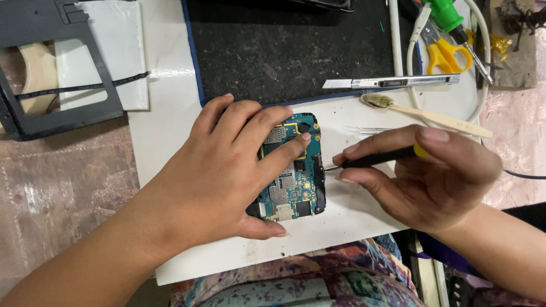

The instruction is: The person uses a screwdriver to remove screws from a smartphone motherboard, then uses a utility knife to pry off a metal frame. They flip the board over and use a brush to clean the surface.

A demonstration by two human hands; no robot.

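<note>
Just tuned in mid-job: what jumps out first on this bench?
The opened phone with its teal circuit board bare, centre of the white board, pinned under the left hand. The right hand aims a black screwdriver at its right edge. Behind lie a toothbrush and a utility knife.

On the white tabletop [165,131] lie a dark mat [296,51], a metal utility knife [392,83], a worn toothbrush [426,116] and thin tweezers [364,129]. Yellow-handled scissors [446,54] and a green-handled screwdriver [455,25] sit at the top right; a dark plastic frame [57,68] sits left.
</note>
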